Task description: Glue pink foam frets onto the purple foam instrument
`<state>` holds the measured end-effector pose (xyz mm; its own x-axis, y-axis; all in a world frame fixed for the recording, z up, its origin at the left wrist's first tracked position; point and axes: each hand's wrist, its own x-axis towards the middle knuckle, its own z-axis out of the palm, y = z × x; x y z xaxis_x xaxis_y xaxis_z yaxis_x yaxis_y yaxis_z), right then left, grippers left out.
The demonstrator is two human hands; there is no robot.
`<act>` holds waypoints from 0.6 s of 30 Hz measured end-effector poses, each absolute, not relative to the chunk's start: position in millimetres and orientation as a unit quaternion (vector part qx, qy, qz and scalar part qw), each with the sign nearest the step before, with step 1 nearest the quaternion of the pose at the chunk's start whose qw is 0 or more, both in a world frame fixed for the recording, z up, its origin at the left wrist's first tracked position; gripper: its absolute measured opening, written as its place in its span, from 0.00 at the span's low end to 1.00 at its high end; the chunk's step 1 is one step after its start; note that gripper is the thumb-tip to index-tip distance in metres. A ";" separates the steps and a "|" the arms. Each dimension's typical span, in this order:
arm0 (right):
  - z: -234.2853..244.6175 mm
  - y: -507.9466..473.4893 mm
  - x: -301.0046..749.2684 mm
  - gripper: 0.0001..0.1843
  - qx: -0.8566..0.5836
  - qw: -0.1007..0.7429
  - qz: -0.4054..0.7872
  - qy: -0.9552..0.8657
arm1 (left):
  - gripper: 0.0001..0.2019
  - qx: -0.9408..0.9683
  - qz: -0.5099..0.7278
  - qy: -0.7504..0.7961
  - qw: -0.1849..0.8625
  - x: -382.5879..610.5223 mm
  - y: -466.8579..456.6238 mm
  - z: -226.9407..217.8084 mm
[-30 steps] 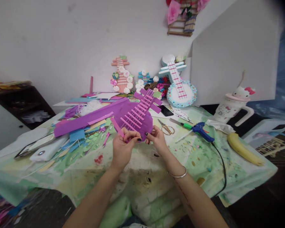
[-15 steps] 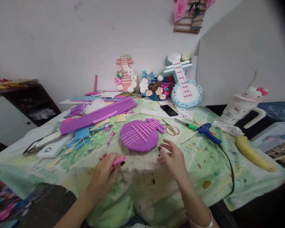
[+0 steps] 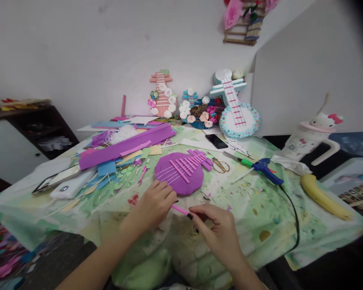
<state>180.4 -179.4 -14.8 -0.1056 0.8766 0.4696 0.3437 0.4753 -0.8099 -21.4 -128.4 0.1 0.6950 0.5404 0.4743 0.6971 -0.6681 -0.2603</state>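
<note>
A narrow pink strip [image 3: 180, 209] is stretched between my two hands, just in front of the purple lute-shaped craft piece [image 3: 184, 182]. My left hand [image 3: 155, 201] grips its left end, with the fingers closed and partly hiding it. The right end is pinched between thumb and forefinger of my right hand [image 3: 216, 223]. White strings and a row of pink crossbars run over the purple piece, which lies flat on the table. Gold-handled scissors [image 3: 221, 165] lie beside its neck.
A blue glue gun [image 3: 266, 169] with a black cord and a banana [image 3: 323, 197] lie to the right, near a white cup [image 3: 305, 141]. Purple sheet material [image 3: 127, 146] and paper scraps [image 3: 121, 177] cover the left. Finished lute-like crafts [image 3: 238, 121] lean at the back.
My right hand has closed from open and taken one end of the pink strip. My left hand has moved right and turned palm down, still holding the strip.
</note>
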 end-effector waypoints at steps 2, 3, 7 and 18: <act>-20.0 -174.4 180.2 0.06 -0.446 0.514 0.285 -0.675 | 0.03 -0.868 -0.227 -0.384 0.219 -30.5 -119.1 4.1; -22.8 -170.6 179.5 0.06 -0.454 0.528 0.296 -0.653 | 0.01 -0.843 -0.267 -0.413 0.220 -36.1 -114.5 5.3; -32.7 -149.0 169.8 0.09 -0.506 0.570 0.307 -0.570 | 0.09 -0.734 -0.403 -0.517 0.176 -51.8 -101.3 3.8; -44.9 -113.6 139.4 0.08 -0.555 0.515 0.195 -0.624 | 0.23 -0.736 -0.382 -0.559 -0.005 -32.0 -78.9 -16.2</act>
